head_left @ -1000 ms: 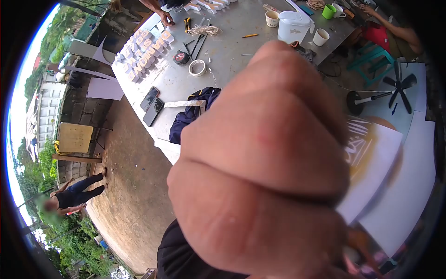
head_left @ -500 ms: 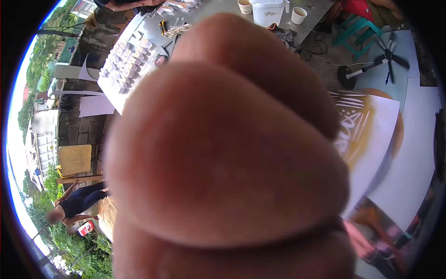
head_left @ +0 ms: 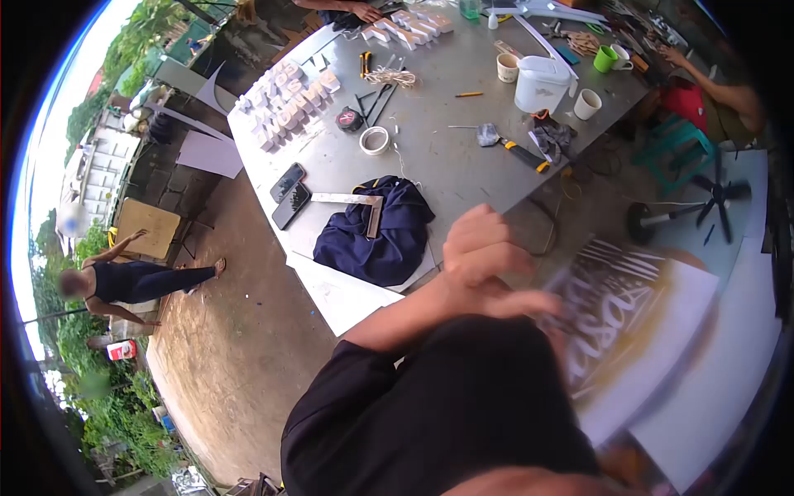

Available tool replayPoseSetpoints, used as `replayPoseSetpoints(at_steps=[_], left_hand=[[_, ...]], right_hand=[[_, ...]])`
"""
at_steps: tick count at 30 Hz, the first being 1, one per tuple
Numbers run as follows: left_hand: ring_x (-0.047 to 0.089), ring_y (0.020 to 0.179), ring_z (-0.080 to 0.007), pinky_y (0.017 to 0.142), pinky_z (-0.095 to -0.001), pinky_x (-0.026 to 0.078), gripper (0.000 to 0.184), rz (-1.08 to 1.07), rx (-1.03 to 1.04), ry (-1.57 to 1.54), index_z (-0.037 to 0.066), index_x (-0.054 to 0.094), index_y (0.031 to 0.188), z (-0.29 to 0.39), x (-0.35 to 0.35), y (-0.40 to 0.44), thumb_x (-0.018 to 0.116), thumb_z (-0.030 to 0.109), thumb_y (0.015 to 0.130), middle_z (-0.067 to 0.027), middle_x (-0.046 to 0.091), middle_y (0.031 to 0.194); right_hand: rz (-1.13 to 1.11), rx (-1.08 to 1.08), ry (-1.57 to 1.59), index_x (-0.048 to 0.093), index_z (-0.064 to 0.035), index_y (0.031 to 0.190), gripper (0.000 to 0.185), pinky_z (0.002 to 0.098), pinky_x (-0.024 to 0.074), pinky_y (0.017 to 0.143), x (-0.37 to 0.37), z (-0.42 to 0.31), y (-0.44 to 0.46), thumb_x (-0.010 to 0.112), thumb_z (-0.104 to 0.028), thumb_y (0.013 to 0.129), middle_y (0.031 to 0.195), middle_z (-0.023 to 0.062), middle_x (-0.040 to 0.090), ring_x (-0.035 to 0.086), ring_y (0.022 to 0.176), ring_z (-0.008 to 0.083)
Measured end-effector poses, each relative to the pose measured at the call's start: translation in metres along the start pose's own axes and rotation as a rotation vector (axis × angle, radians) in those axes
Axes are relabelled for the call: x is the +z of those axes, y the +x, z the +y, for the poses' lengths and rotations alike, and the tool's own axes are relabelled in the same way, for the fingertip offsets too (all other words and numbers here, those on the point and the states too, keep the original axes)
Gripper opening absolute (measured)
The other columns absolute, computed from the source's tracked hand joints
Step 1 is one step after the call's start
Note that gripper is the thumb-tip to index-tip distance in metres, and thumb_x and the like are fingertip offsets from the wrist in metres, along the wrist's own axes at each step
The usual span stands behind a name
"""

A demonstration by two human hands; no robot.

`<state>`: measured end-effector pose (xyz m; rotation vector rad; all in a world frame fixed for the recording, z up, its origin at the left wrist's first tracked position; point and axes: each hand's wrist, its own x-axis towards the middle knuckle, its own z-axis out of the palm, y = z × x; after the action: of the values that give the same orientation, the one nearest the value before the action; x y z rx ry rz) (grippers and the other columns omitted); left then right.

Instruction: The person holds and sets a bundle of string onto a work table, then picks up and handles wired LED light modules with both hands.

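Note:
My left hand (head_left: pixel 484 256) hangs in the air just off the table's near edge, at the end of a bare forearm. Its fingers are partly curled and one digit stretches out to the right, apart from them; nothing shows in it. That digit is smeared by motion. Beyond the hand, a signboard with white lettering (head_left: pixel 616 326) lies to the right. My dark sleeve (head_left: pixel 480 397) fills the lower middle. Blurred skin beside the sleeve may be part of my right hand, whose fingers I cannot make out. A navy cloth (head_left: pixel 397 240) with a metal square (head_left: pixel 372 217) on it lies nearest on the table.
On the metal table (head_left: pixel 463 178) are two phones (head_left: pixel 291 198), a tape roll (head_left: pixel 375 140), raised letters (head_left: pixel 289 103), a cutter (head_left: pixel 525 155) and a white pitcher (head_left: pixel 542 83). A fan (head_left: pixel 719 197) stands right. A person (head_left: pixel 124 283) stands left; others' hands are at the far side.
Large blurred fingers that covered the lens have moved away. The table, the navy cloth and my left forearm now show. The view has shifted, with the table's things further right.

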<state>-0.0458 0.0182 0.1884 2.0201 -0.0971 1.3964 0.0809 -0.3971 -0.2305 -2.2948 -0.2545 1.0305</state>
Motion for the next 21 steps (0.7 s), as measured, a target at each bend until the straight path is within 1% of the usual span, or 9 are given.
replayPoseSetpoints(at_steps=[1,2,4,11,13,14,16,19,21], left_hand=[[0.055,0.062,-0.0189,0.059,-0.0325,0.038,0.049,-0.079,-0.088,0.071,0.009,0.068,0.083,-0.006,0.0,-0.017,0.092,0.05,0.071,-0.0006,0.056,0.068],[0.055,0.062,-0.0189,0.059,-0.0325,0.038,0.049,-0.069,-0.08,0.093,0.009,0.068,0.083,-0.012,0.001,-0.031,0.092,0.05,0.071,-0.0006,0.056,0.068],[0.064,0.074,-0.026,0.068,-0.039,0.046,0.044,-0.272,-0.467,0.25,0.009,0.068,0.087,-0.027,0.01,-0.058,0.091,0.043,0.07,-0.0053,0.062,0.076],[0.064,0.109,-0.0341,0.094,-0.0442,0.051,0.066,-0.568,-0.876,0.514,0.007,0.063,0.122,-0.123,0.028,-0.192,0.087,0.045,0.074,-0.0151,0.064,0.115],[0.056,0.127,-0.0386,0.105,-0.0453,0.047,0.082,-0.724,-0.994,0.56,0.007,0.056,0.137,-0.146,0.032,-0.206,0.087,0.045,0.072,-0.0202,0.056,0.137],[0.056,0.127,-0.0386,0.105,-0.0453,0.047,0.082,-0.715,-0.995,0.56,0.007,0.056,0.137,-0.156,0.035,-0.217,0.087,0.045,0.072,-0.0202,0.056,0.137],[0.039,0.144,-0.0438,0.116,-0.0505,0.037,0.099,-0.793,-0.897,0.733,0.007,0.044,0.15,-0.176,0.041,-0.238,0.087,0.049,0.072,-0.0254,0.04,0.156],[0.022,0.153,-0.0457,0.122,-0.056,0.025,0.112,-0.963,-0.944,0.756,0.008,0.032,0.159,-0.191,0.041,-0.244,0.085,0.054,0.072,-0.0275,0.022,0.166],[0.019,0.154,-0.0452,0.123,-0.0589,0.02,0.118,-1.002,-0.927,0.794,0.009,0.027,0.161,-0.198,0.041,-0.249,0.084,0.058,0.071,-0.0267,0.018,0.167]], right_hand=[[-0.011,-0.026,-0.008,0.075,0.0002,0.101,0.038,0.0336,0.0562,0.075,-0.091,0.101,0.002,0.078,-0.036,0.089,0.088,0.0131,0.077,0.072,0.079,0.0194],[-0.021,-0.044,-0.021,0.075,0.0002,0.101,0.038,0.0336,0.0562,0.075,-0.139,0.145,0.011,0.078,-0.036,0.089,0.088,0.0132,0.077,0.072,0.079,0.0195],[-0.031,-0.067,-0.048,0.075,0.0003,0.1,0.038,0.0336,0.0561,0.075,-0.141,0.134,0.04,0.078,-0.036,0.089,0.089,0.0132,0.077,0.072,0.08,0.0196],[-0.052,-0.104,-0.146,0.075,0.0005,0.1,0.037,0.0335,0.0559,0.076,-0.084,0.088,0.076,0.078,-0.035,0.089,0.09,0.0135,0.076,0.072,0.082,0.0201],[-0.057,-0.096,-0.179,0.075,0.0006,0.1,0.037,0.0335,0.0559,0.077,-0.043,0.068,0.062,0.078,-0.035,0.09,0.091,0.0136,0.076,0.072,0.083,0.0203],[-0.055,-0.097,-0.192,0.075,0.0007,0.1,0.037,0.0335,0.0559,0.077,-0.012,0.052,0.054,0.078,-0.035,0.09,0.091,0.0136,0.076,0.072,0.083,0.0203],[-0.064,-0.047,-0.173,0.074,0.0013,0.101,0.037,0.0339,0.0557,0.077,-0.022,0.014,0.044,0.077,-0.034,0.09,0.092,0.0138,0.076,0.072,0.084,0.0208],[-0.118,-0.014,-0.097,0.073,0.0024,0.105,0.038,0.0346,0.0551,0.078,-0.027,0.012,0.052,0.074,-0.033,0.092,0.094,0.0141,0.075,0.072,0.086,0.0212],[-0.16,-0.03,-0.05,0.072,0.0029,0.107,0.038,0.035,0.0548,0.078,-0.032,0.01,0.051,0.073,-0.033,0.093,0.094,0.0141,0.075,0.072,0.086,0.0212]])
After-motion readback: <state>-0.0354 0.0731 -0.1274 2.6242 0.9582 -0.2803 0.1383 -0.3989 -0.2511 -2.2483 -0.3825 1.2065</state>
